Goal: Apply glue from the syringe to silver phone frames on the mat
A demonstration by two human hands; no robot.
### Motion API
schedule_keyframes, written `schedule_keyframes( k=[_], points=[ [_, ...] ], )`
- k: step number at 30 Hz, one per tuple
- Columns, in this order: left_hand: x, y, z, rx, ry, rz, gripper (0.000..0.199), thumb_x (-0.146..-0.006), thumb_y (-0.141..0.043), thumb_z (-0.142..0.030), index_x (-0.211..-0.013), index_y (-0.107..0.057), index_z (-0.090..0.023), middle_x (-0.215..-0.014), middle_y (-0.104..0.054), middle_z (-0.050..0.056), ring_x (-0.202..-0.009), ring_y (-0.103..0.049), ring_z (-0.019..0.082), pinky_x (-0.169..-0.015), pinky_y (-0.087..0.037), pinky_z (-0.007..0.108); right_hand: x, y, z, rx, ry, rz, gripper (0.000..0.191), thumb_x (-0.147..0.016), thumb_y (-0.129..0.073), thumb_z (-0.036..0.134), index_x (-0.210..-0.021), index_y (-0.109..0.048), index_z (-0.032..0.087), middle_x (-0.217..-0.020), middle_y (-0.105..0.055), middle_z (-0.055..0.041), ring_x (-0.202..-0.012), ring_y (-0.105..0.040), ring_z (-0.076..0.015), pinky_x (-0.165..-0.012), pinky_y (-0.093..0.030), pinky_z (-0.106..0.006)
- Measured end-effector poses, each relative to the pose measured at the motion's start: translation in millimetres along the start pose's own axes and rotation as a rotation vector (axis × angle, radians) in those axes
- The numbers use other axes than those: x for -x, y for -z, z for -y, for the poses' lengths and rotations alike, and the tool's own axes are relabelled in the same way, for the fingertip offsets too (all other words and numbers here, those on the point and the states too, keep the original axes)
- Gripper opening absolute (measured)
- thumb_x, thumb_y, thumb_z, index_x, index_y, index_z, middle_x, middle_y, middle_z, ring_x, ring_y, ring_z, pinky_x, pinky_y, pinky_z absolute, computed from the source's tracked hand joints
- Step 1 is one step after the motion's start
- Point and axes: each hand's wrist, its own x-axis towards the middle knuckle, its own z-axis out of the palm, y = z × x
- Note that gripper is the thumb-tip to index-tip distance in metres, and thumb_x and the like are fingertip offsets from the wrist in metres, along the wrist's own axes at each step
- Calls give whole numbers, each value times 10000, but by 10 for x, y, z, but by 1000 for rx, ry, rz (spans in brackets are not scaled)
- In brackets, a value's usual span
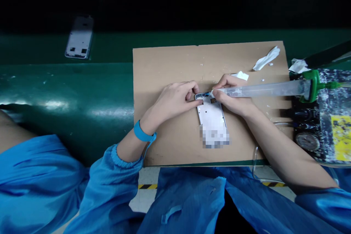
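A white phone frame [212, 117] lies on a brown cardboard sheet [167, 58], its lower end pixelated. My left hand [178, 98] grips the frame's upper left edge between curled fingers and thumb. A long translucent syringe [263, 90] is held in my right hand [233, 97], near its front end. The syringe's blue tip [207, 94] points left at the top of the frame, over or touching it. A green cap [310, 86] with a tube closes the syringe's rear end.
Crumpled white tissues [266, 58] lie on the cardboard's upper right. A dispenser box with a round gauge [307, 141] stands at the right. Another phone frame [79, 38] is at the upper left on the green surface [90, 106]. A person's blue sleeve [38, 175] is at lower left.
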Motion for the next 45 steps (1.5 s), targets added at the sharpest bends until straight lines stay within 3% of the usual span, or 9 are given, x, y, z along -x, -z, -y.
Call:
schedule_keyframes(
  k=[22, 36, 45],
  points=[
    [-2, 7, -22, -10, -1, -4, 214, -1019, -857, -350, -1045, -661, -265, -818, -681, -67, -779, -657, 168, -738, -402, 328, -6, 3, 20, 1, -19, -3, 255, -831, -864, 424, -745, -671, 280, -697, -710, -2, -619, -563, -175, -551, -423, -320],
    [3, 6, -20, -13, -15, -17, 211, -1027, -849, -348, -1037, -654, -267, -831, -699, -63, -802, -678, 171, -736, -413, 330, -13, 22, 22, -10, -13, 33, 208, -802, -819, 361, -715, -649, 278, -657, -671, 13, -590, -529, -160, -549, -388, -313],
    [0, 10, -31, -12, 2, -9, 222, -1026, -869, -333, -1036, -660, -256, -832, -692, -61, -782, -653, 163, -739, -397, 325, -11, 14, 35, 16, 31, -8, 162, -780, -777, 284, -691, -643, 274, -656, -663, 6, -596, -527, -161, -546, -389, -310]
  ],
)
